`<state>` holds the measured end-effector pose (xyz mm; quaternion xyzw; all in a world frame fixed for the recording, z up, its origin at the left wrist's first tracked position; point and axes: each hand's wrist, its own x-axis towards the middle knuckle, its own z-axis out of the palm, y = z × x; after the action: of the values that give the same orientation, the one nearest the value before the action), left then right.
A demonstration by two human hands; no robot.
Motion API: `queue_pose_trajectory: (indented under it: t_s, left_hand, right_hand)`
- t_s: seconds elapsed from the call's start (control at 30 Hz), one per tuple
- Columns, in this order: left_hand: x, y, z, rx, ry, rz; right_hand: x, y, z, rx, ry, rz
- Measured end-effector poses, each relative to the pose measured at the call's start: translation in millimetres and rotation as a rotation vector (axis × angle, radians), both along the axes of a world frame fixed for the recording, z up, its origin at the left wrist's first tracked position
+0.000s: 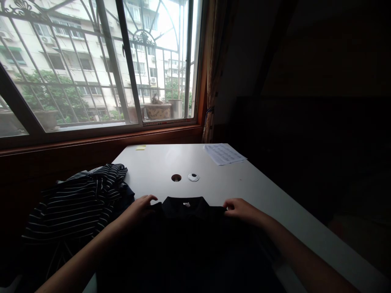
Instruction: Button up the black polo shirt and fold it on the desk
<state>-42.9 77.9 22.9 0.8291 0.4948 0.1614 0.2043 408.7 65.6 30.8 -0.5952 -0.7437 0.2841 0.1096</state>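
Observation:
A black collared shirt (183, 240) is spread over the near part of the white table (159, 162), its collar toward the far side and a small white label showing inside the neck. At the shirt's left shoulder, as I see it, my left hand (143, 206) is closed on the cloth. My right hand (241, 209) pinches the opposite shoulder between thumb and fingers. The lower part of the shirt is too dark for its edges or details to show.
Left of the shirt lies a pile of clothes with a black-and-white striped garment (76, 203) on top. Farther back are a cable hole (176, 178), its round white cover (193, 177), printed papers (225, 154) and yellow sticky notes (141, 147). A window stands behind the table.

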Motion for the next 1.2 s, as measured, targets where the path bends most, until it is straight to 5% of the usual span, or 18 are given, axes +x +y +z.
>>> queue_pose_trajectory:
  t_s: [0.27,0.7,0.97,1.2]
  left_hand:
    - [-10,9,12.7,0.088,0.227,0.068]
    - [47,36,-1.4,0.113,0.203,0.157]
    - [36,61,-1.0,0.278,0.234,0.36]
    - [25,73,-24.2,0.353,0.235,0.306]
  right_hand:
    - [-13,22,5.0,0.323,-0.033,-0.152]
    - [-50,44,8.5,0.166,-0.065,-0.06]
    - [-67,91,15.2,0.315,-0.02,-0.153]
    - [-31,99,12.9,0.069,0.011,-0.121]
